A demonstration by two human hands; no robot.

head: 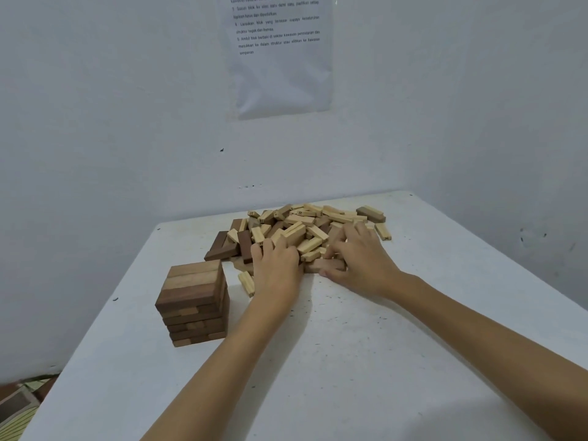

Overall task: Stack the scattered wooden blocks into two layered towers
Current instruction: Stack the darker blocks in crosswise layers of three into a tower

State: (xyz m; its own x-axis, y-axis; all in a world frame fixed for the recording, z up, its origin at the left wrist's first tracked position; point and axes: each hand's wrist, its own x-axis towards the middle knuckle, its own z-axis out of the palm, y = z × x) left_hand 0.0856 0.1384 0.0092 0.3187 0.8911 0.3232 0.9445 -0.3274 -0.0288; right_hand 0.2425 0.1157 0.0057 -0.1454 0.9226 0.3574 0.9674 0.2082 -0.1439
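Head view is showing a white table (318, 361) pushed into a corner, with a loose pile of blocks (305, 227) lying at its far side, pale and dark pieces crossing over one another, a few of them bearing small printed numbers; a tower (194, 300) of brown blocks is standing on the near left of the pile, several layers high, its top layer showing three blocks lying side by side; only this one tower is standing.

Both arms are reaching forward from the bottom edge; the left hand (276, 265) is lying palm down on the near edge of the pile, its fingers bending down among the blocks, and whether it is gripping one I cannot tell; a single pale block (246, 283) is lying on the table just beside its thumb side. The right hand (359, 262) is resting on the pile a little further right, fingers spread and bent over the pieces, its thumb lying along a light brown block (324, 265) at the near edge; whether it is grasping anything I cannot tell.

A sheet of paper (280, 58) with printed lines is hanging on the wall (95, 122) behind the table.
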